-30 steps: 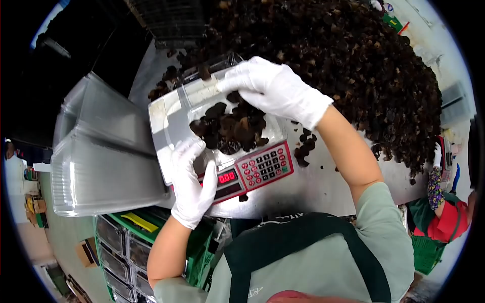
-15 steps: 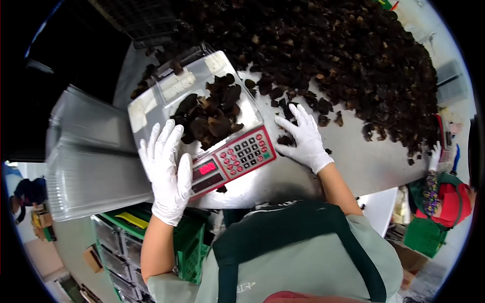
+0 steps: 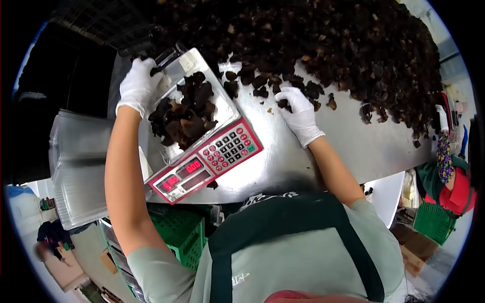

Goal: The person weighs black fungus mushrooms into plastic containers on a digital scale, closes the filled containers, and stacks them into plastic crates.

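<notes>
A red-framed digital scale (image 3: 207, 159) stands on the metal table, its red digits lit. On its pan sits a clear plastic tray (image 3: 221, 103) holding dark brown fungus pieces (image 3: 184, 113). My left hand (image 3: 139, 86), white-gloved, is at the scale's far left corner with its fingers curled; what they hold, if anything, is hidden. To the right of the scale, my right hand (image 3: 299, 113), also gloved, has its fingers curled round a dark fungus piece (image 3: 284, 105) on the table.
A large heap of dark fungus (image 3: 323, 40) covers the back of the metal table (image 3: 353, 146). Stacked clear trays (image 3: 83, 166) stand at the left. A green crate (image 3: 182, 235) is below the table edge. Another person's gloved hand (image 3: 441, 117) shows at far right.
My left hand has moved from the scale's near left side up to its far corner. My right hand left the tray, opened over the table, then curled at the loose pieces. The view has shifted.
</notes>
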The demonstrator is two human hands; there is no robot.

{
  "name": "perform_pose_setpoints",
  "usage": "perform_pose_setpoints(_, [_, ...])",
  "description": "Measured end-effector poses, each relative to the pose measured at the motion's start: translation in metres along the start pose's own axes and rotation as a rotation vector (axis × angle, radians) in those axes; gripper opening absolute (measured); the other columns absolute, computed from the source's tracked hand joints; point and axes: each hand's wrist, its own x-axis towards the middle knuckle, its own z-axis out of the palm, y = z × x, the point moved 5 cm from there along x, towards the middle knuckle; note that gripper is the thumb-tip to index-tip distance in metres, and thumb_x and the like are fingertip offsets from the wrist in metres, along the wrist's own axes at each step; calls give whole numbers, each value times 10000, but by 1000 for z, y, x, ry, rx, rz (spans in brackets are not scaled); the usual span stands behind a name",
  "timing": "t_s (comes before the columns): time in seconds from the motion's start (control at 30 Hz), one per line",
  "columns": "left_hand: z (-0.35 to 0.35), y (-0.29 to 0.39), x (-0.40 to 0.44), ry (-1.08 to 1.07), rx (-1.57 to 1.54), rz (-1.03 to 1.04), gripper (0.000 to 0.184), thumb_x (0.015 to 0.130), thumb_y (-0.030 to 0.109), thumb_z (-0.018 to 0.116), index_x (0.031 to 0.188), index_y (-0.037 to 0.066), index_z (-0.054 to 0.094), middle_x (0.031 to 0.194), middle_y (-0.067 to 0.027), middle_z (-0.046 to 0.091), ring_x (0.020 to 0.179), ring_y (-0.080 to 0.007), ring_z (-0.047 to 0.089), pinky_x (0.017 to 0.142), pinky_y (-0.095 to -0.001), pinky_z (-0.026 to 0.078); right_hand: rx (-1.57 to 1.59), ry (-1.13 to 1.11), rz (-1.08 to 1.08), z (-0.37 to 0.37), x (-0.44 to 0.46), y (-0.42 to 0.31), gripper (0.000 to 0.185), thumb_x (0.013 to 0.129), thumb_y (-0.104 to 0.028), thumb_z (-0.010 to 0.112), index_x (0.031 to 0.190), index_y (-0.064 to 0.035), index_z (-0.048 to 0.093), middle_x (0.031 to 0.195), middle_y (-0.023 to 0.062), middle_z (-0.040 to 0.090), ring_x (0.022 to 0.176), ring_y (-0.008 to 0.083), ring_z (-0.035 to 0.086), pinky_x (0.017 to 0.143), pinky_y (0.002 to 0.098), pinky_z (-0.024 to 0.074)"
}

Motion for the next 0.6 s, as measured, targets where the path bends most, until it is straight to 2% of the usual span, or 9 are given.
perform_pose_setpoints(0.07, [3,-4,6,23,13,58,222,887,219,722,974,58,595,1134,-201,581,1011,-433,624,869,-495,507,213,50,91,-4,-1,-4,314,758,114,664,1013,-70,664,1125,99,658,1086,230,652,959,311,505])
perform_pose_setpoints(0.17, [7,-13,6,106,86,187,146,867,154,679,964,87,591,1067,-168,613,993,-415,628,820,-498,509,273,165,41,-6,-2,9,208,886,61,680,1055,-57,656,1092,53,664,1031,144,628,944,267,494])
perform_pose_setpoints(0.23, [-11,-12,-7,258,-38,195,133,858,131,656,973,101,598,1016,-138,637,986,-390,633,804,-486,512,355,191,185,-7,-4,12,198,908,-4,702,1084,-76,644,1072,23,677,948,110,644,862,265,524])
perform_pose_setpoints(0.3, [-31,-6,-25,319,-81,193,153,883,147,652,1030,114,630,978,-118,661,962,-339,647,804,-448,518,375,216,156,-5,-5,16,193,948,-50,701,1127,-76,633,1090,11,682,979,110,637,906,269,514])
perform_pose_setpoints(0.37, [-57,12,-57,259,-296,76,262,890,98,698,1147,52,670,899,-76,673,713,-173,572,726,-301,496,421,222,152,-2,-6,22,212,950,-51,700,1149,-71,629,1111,19,688,1002,118,643,920,274,515])
perform_pose_setpoints(0.43, [-67,22,-82,200,-421,98,243,935,82,684,1171,26,677,870,-7,634,696,-58,506,684,-241,467,447,200,204,0,-7,25,221,951,-60,702,1158,-65,626,1128,30,697,1044,129,645,948,286,511])
perform_pose_setpoints(0.5, [-67,31,-106,65,-571,12,235,957,94,678,1181,21,674,887,11,647,745,-52,523,713,-235,476,432,202,206,1,-6,28,225,948,-57,700,1160,-66,626,1126,31,698,1042,136,649,961,293,507])
perform_pose_setpoints(0.57, [-38,15,-121,-9,-645,181,298,955,212,704,1191,34,660,989,-112,697,862,-232,652,818,-341,535,399,189,192,-2,-5,22,226,948,-57,697,1163,-65,626,1131,33,697,1052,139,647,972,295,502])
perform_pose_setpoints(0.6, [-33,14,-132,-168,-618,87,382,972,264,680,1264,23,636,1055,-135,687,957,-272,659,904,-362,527,361,177,182,-3,-5,19,228,948,-56,693,1166,-63,626,1137,35,696,1062,142,646,983,297,498])
